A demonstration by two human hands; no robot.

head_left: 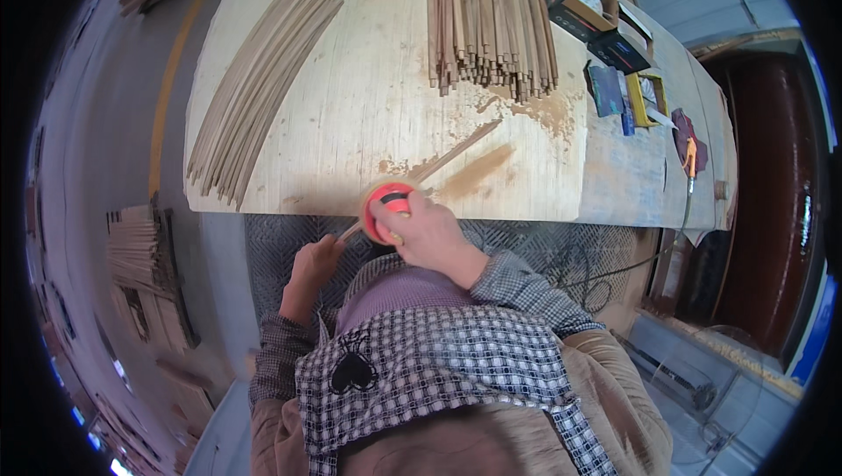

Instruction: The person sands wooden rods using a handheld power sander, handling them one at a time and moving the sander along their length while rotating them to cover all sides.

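Note:
My right hand (427, 232) grips a round orange sanding block (383, 204) and presses it onto a thin wooden strip (456, 151) at the near edge of the plywood table (368, 99). The strip runs diagonally from the table's middle down over the edge. My left hand (311, 267) holds the strip's near end below the table edge. Sawdust lies around the strip.
A fan of thin strips (259, 81) lies on the table's left, a stacked bundle of strips (489, 16) at the back. Boxes (596, 16), sandpaper sheets (607, 90) and an orange-handled tool (690, 160) sit to the right. More wood pieces (145, 257) stand on the floor at left.

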